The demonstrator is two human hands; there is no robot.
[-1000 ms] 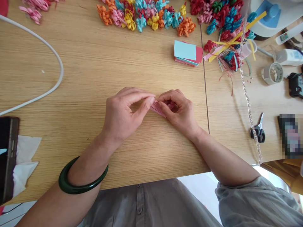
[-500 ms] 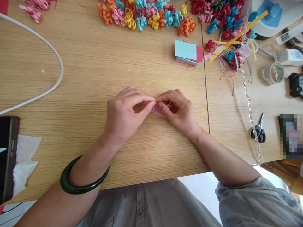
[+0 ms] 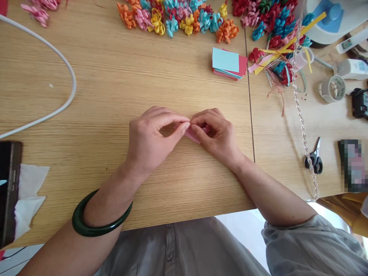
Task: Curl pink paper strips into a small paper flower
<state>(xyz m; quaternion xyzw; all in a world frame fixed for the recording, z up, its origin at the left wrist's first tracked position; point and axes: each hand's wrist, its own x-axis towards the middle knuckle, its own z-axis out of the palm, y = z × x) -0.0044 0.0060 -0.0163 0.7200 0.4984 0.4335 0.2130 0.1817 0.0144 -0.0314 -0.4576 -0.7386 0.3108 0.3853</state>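
Note:
A small piece of pink paper (image 3: 191,135) with fine lines along it is held over the middle of the table. My left hand (image 3: 155,134) pinches its upper edge between thumb and forefinger. Close beside it, my right hand (image 3: 215,132) pinches the same paper, with the fingertips of both hands nearly touching. Much of the paper is hidden behind my fingers. Beyond my right hand lies a stack of small coloured cards (image 3: 225,60), light blue on top with red ones underneath.
Curled paper flowers (image 3: 172,25) line the far edge. Paper strips (image 3: 290,42) lie in a heap at the upper right. Scissors (image 3: 316,159), a tape roll (image 3: 333,89) and a twisted clear cord (image 3: 300,115) are at the right. A white cable (image 3: 70,96) and phone (image 3: 10,184) are at the left.
Both hands stay in almost the same place, still pinching the pink paper. Only a very slight shift of the fingertips shows.

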